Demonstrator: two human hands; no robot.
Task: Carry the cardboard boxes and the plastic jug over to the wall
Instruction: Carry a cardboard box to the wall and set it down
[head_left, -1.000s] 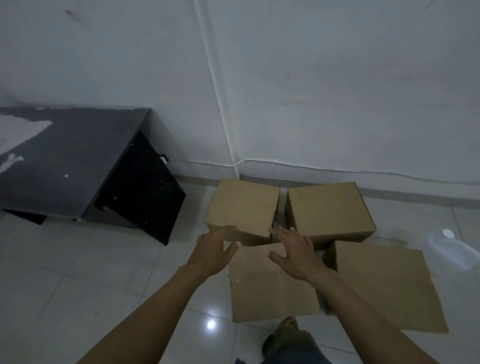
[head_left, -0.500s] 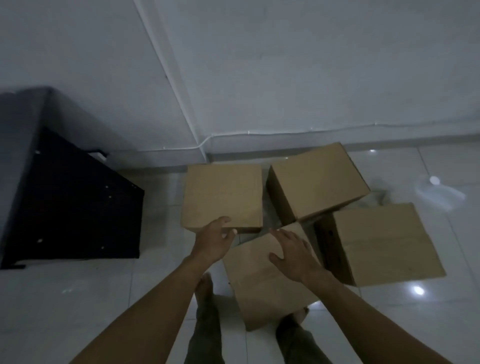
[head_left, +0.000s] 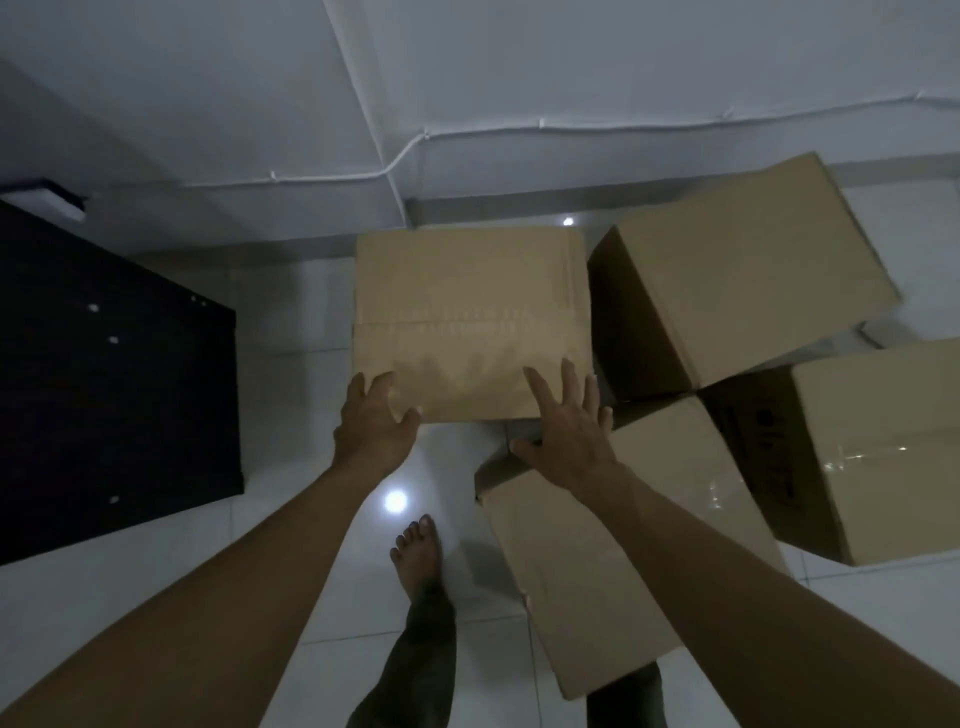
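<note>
A black cabinet (head_left: 104, 389) stands on the pale tiled floor (head_left: 291, 519) at the left, near the white wall (head_left: 571, 62). The left arm reaches forward, and the left hand (head_left: 371, 426) spreads loosely at the near left corner of a taped cardboard box (head_left: 467, 312), thumb apart from the fingers. This box sits on the floor close to the wall. A bare foot (head_left: 418, 551) steps between the arms. The right hand (head_left: 569, 436) is splayed wide, fingers straight, over the box's near right corner (whether either hand presses the cardboard is unclear). Under the right forearm lies a second box (head_left: 582, 561). Further right, a tilted box (head_left: 737, 270) leans by the wall, and a tape-sealed box (head_left: 872, 447) sits nearer.
</note>
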